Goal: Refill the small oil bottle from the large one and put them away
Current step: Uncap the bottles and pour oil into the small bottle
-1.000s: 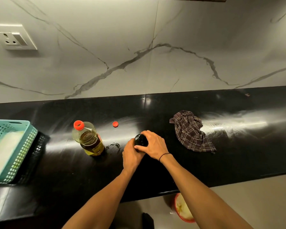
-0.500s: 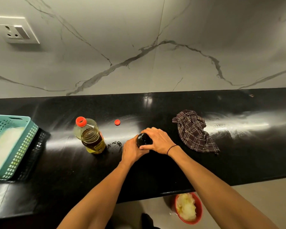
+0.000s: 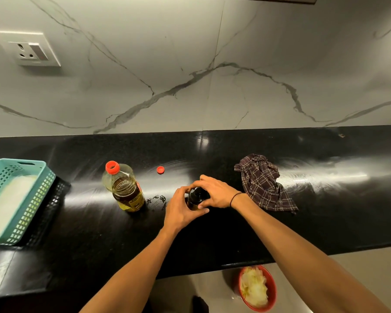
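The small dark oil bottle (image 3: pixel 195 197) stands upright on the black counter (image 3: pixel 212 233), mid-frame. My left hand (image 3: pixel 181 211) wraps its body from the left. My right hand (image 3: pixel 217 190) grips its black top from the right. To the left stands the large clear oil bottle (image 3: pixel 124 188), partly full of yellow oil, with a red ring at its open neck. Its small red cap (image 3: pixel 160 169) lies loose on the counter behind and between the two bottles. A few dark oil drops (image 3: pixel 156 198) lie between the bottles.
A crumpled checked cloth (image 3: pixel 263 184) lies right of my hands. A teal basket (image 3: pixel 11 199) sits on a black tray at the counter's left end. A wall socket (image 3: pixel 29 50) is at upper left. Below the counter edge, a red bin (image 3: pixel 256 288) stands on the floor.
My right hand has turned on the small bottle's top, fingers shifting round it. My left hand stays on the body. The view has tilted slightly; nothing else moved.
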Available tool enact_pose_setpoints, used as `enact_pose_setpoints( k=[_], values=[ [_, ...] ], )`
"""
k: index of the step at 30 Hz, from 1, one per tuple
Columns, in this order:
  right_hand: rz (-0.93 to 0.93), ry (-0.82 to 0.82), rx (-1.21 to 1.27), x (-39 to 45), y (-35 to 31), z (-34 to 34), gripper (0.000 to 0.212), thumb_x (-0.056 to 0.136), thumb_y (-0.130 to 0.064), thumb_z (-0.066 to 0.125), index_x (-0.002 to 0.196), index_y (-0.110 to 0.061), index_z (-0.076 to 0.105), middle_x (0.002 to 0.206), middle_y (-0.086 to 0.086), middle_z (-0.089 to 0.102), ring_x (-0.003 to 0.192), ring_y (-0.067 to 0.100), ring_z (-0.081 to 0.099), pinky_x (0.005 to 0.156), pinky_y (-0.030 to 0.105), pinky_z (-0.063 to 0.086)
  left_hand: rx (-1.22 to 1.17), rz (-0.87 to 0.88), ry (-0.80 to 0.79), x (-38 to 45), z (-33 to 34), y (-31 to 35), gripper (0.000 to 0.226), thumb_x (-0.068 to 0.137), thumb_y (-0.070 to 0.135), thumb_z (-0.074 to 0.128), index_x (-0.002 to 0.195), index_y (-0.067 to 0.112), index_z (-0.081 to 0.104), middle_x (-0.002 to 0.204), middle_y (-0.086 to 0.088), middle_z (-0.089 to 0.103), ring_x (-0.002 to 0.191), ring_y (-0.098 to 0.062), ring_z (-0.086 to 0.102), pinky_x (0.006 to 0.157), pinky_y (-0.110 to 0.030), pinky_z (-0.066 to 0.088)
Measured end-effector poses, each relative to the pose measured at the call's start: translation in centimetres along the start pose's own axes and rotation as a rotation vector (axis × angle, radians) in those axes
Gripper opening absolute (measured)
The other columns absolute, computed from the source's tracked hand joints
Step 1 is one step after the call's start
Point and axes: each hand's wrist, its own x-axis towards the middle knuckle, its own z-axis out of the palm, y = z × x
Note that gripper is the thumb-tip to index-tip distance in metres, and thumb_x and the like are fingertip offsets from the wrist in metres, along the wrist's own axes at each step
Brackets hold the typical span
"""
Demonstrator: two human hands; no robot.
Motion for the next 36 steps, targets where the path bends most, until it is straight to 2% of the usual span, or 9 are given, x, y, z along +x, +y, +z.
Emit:
enact_pose_setpoints(
  k=[4, 12, 17, 23, 27, 29, 31, 34, 36],
  values=[
    [0.000, -0.029, -0.018, -0.1, -0.4, -0.4, 0.067, 0.081, -0.035, 0.086, 0.139, -0.032, 0.052, 0.115, -0.002, 0.047, 0.109, 0.017, 0.050, 0.089, 0.047, 0.053, -0.041, -0.036, 0.091, -0.5, 1.1, 0.6, 0.059, 0.072, 0.047, 0.093, 0.119, 0.025, 0.065, 0.108, 0.008, 0.070, 0.100, -0.015, 0.070, 0.084, -0.037, 0.059],
    [-0.030, -0.118, -0.055, -0.1, -1.0, -1.9, 0.067, 0.080, -0.021, 0.086, 0.138, -0.034, 0.054, 0.117, -0.001, 0.047, 0.113, 0.020, 0.047, 0.093, 0.052, 0.051, -0.048, -0.025, -0.086, 0.8, 0.0, 0.0, 0.066, 0.072, 0.033, 0.097, 0.130, 0.020, 0.067, 0.119, 0.002, 0.075, 0.110, -0.016, 0.071, 0.098, -0.038, 0.059],
    [-0.045, -0.159, -0.042, 0.1, -1.1, -2.5, 0.068, 0.079, -0.016, 0.086, 0.137, -0.033, 0.056, 0.116, -0.001, 0.047, 0.110, 0.018, 0.047, 0.097, 0.049, 0.050, -0.055, 0.006, -0.218, 1.9, -1.2, 0.0, 0.067, 0.073, 0.021, 0.097, 0.132, 0.017, 0.066, 0.122, -0.001, 0.076, 0.115, -0.019, 0.071, 0.103, -0.038, 0.058],
    [-0.097, -0.155, -0.085, 0.0, -1.2, -2.7, 0.069, 0.081, -0.014, 0.084, 0.141, -0.031, 0.055, 0.120, 0.002, 0.045, 0.111, 0.023, 0.050, 0.094, 0.048, 0.052, -0.046, 0.029, -0.297, 2.9, -1.5, -0.2, 0.064, 0.074, 0.010, 0.094, 0.131, 0.013, 0.066, 0.122, -0.008, 0.076, 0.116, -0.023, 0.071, 0.105, -0.040, 0.056],
    [-0.098, -0.167, 0.010, 0.0, -0.9, -3.3, 0.067, 0.081, -0.011, 0.084, 0.140, -0.028, 0.056, 0.120, 0.003, 0.046, 0.114, 0.022, 0.051, 0.101, 0.045, 0.049, -0.018, 0.051, -0.342, 3.6, -1.6, 0.0, 0.062, 0.074, 0.005, 0.092, 0.130, 0.008, 0.065, 0.119, -0.013, 0.075, 0.113, -0.027, 0.072, 0.104, -0.043, 0.056],
    [-0.074, -0.118, 0.126, -0.1, -0.3, -3.8, 0.064, 0.082, -0.014, 0.085, 0.137, -0.028, 0.057, 0.122, 0.002, 0.047, 0.118, 0.019, 0.049, 0.106, 0.039, 0.045, -0.016, 0.036, -0.333, 3.4, -1.5, -0.2, 0.059, 0.074, 0.009, 0.092, 0.127, 0.009, 0.065, 0.117, -0.011, 0.075, 0.111, -0.026, 0.072, 0.103, -0.044, 0.057],
    [-0.045, -0.009, 0.262, -0.4, 0.6, -4.2, 0.063, 0.082, -0.021, 0.085, 0.138, -0.025, 0.056, 0.124, 0.003, 0.049, 0.121, 0.020, 0.050, 0.109, 0.037, 0.044, -0.037, 0.040, -0.309, 3.2, -1.3, -0.5, 0.056, 0.074, 0.013, 0.093, 0.123, 0.018, 0.067, 0.116, -0.003, 0.075, 0.108, -0.016, 0.072, 0.101, -0.036, 0.057],
    [0.045, 0.219, 0.364, -0.4, 2.4, -4.0, 0.064, 0.082, -0.036, 0.085, 0.138, -0.025, 0.056, 0.128, 0.004, 0.054, 0.124, 0.020, 0.053, 0.114, 0.046, 0.044, -0.072, 0.067, -0.261, 2.8, -1.0, -1.1, 0.055, 0.074, 0.021, 0.095, 0.121, 0.028, 0.068, 0.113, 0.009, 0.075, 0.106, -0.002, 0.069, 0.099, -0.026, 0.054],
    [0.143, 0.289, 0.342, 0.1, 3.2, -3.3, 0.065, 0.082, -0.044, 0.084, 0.137, -0.026, 0.055, 0.129, 0.003, 0.055, 0.126, 0.021, 0.053, 0.113, 0.049, 0.044, -0.074, 0.075, -0.217, 2.5, -0.7, -1.5, 0.051, 0.073, 0.029, 0.095, 0.118, 0.030, 0.070, 0.109, 0.014, 0.076, 0.103, 0.002, 0.070, 0.096, -0.025, 0.055]
  ],
)
